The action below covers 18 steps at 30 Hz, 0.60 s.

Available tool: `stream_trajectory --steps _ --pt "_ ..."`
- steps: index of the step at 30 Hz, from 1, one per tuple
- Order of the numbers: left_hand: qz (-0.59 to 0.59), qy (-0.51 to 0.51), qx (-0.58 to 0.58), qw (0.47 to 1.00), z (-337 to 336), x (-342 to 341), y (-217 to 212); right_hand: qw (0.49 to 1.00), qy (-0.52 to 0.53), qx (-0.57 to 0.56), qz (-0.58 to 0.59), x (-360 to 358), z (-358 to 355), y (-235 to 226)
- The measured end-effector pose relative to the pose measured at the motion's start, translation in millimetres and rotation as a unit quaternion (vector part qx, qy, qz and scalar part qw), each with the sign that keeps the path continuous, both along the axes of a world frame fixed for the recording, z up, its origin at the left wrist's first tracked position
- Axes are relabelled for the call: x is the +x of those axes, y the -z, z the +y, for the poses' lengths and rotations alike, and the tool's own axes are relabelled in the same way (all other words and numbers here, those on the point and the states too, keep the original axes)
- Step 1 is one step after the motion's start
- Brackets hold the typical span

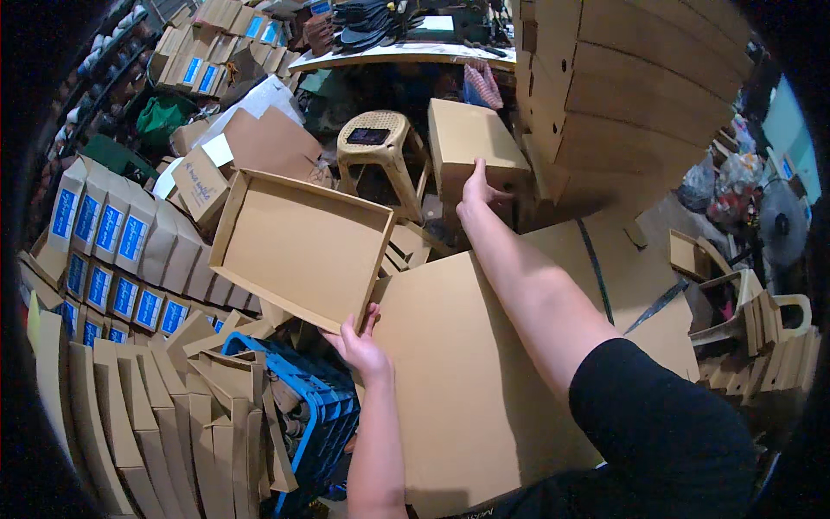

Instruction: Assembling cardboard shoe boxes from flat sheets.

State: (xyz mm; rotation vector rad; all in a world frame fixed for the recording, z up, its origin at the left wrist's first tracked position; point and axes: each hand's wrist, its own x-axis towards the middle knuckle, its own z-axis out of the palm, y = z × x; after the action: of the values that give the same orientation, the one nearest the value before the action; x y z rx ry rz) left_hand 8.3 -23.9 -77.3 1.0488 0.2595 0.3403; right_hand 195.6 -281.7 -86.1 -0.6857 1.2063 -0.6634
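My left hand (359, 346) grips the lower right corner of a shallow, open cardboard tray (303, 246). The tray is held tilted, its bare inside facing me. Stretched far forward, my right hand (482, 190) is at the near end of a tan cardboard box (475, 134). Its thumb points up at the box's top edge, and the other fingers spread across the shaded end face, partly hidden. Below both arms lies a large flat cardboard surface (458, 389), with a dark strap across its right part.
A plastic stool (373, 130) bearing a phone (367, 137) stands behind the tray. Stacked boxes with blue labels (108, 225) fill the left. A blue crate (324, 406) sits below the tray. Tall cardboard stacks (648, 86) rise at the right, near a plastic chair (735, 303).
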Motion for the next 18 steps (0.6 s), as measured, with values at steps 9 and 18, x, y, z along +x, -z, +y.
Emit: stream_trajectory --steps 9,18 --pt "0.001 -0.010 0.012 1.000 -3 2 -2 0.983 -0.092 -0.086 0.134 22 5 30" --pt "-0.027 0.019 0.037 0.999 3 5 20 0.692 -0.568 -0.435 -0.097 -43 38 -24"
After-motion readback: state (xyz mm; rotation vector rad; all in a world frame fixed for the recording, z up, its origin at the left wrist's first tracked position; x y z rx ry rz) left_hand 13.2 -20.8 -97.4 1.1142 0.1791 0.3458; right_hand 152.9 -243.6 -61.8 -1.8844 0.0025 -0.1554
